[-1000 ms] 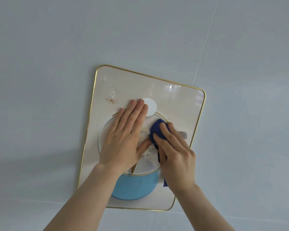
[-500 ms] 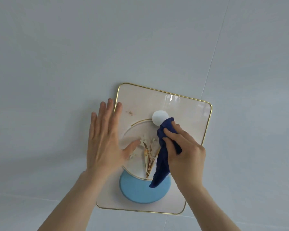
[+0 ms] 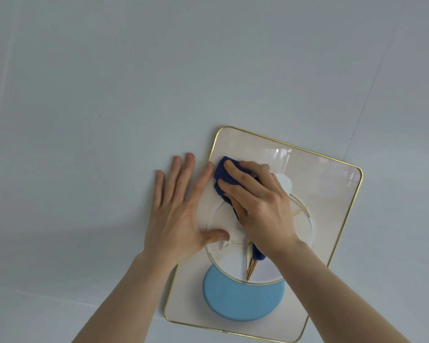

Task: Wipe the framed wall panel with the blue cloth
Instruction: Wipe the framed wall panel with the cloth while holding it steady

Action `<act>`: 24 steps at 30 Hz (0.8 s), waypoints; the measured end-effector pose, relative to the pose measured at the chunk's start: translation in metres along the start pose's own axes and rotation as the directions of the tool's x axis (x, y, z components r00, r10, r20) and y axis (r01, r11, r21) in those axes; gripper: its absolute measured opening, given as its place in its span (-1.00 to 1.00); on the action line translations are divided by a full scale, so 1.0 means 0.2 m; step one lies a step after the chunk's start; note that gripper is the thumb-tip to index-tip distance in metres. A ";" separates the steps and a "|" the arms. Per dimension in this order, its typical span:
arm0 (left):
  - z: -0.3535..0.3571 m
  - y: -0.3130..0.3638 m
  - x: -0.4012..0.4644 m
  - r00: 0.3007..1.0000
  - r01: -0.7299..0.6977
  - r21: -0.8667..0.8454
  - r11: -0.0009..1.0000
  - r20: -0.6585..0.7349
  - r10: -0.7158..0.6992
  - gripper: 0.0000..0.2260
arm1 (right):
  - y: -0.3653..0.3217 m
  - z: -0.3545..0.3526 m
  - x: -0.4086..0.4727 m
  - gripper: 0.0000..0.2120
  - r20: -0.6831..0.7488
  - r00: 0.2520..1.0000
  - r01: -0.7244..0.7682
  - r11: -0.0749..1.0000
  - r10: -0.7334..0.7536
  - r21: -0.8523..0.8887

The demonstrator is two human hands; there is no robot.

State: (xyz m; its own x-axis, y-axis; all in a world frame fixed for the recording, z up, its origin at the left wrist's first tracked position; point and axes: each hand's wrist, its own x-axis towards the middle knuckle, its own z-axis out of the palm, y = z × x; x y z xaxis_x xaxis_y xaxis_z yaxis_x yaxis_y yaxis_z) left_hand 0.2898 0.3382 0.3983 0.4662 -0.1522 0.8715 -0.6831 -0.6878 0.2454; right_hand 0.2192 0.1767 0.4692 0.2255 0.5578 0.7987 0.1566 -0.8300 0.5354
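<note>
The framed wall panel hangs on the wall, cream with a thin gold rim, a light blue disc low down and gold stems in a ring. My right hand presses the dark blue cloth flat against the panel's upper left area, near the left rim. A tail of the cloth shows under my wrist. My left hand lies flat with fingers spread, straddling the panel's left edge, palm partly on the wall and thumb on the panel.
A pale grey tiled wall surrounds the panel, with thin grout lines running at the right and lower left. Glare from a light reflects on the panel's glass near its top.
My right hand has carried the cloth up and left across the panel, from the white dot to the upper left area. The view has shifted, so the panel sits further right.
</note>
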 end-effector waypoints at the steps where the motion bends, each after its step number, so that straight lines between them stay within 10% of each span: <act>1: 0.00 0.00 0.00 1.000 -0.002 -0.005 1.000 -0.003 0.002 0.23 | 0.01 -0.01 0.01 -0.82 -0.005 1.000 0.010 1.000 -0.011 -0.019; 10: 0.00 -0.01 0.00 1.000 -0.008 -0.020 1.000 0.014 0.008 0.22 | 0.05 0.01 0.17 -0.86 -0.226 0.953 -0.209 0.978 0.202 -0.007; 18: -0.01 -0.01 0.00 1.000 0.000 -0.028 1.000 0.013 0.000 0.21 | -0.03 -0.02 -0.03 -0.86 -0.054 0.994 -0.099 0.995 0.097 -0.027; 24: 0.00 -0.02 0.00 1.000 -0.008 -0.030 1.000 0.003 0.008 0.21 | 0.02 0.00 0.08 -0.83 -0.263 0.869 -0.425 0.904 0.420 0.039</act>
State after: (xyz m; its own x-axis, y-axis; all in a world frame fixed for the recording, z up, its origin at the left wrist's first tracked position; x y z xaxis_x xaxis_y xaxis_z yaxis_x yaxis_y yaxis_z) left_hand 0.2926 0.3410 0.3974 0.4626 -0.1602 0.8720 -0.7035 -0.6649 0.2510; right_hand 0.2233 0.1826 0.4841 0.0083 0.1352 0.9908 0.0830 -0.9875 0.1340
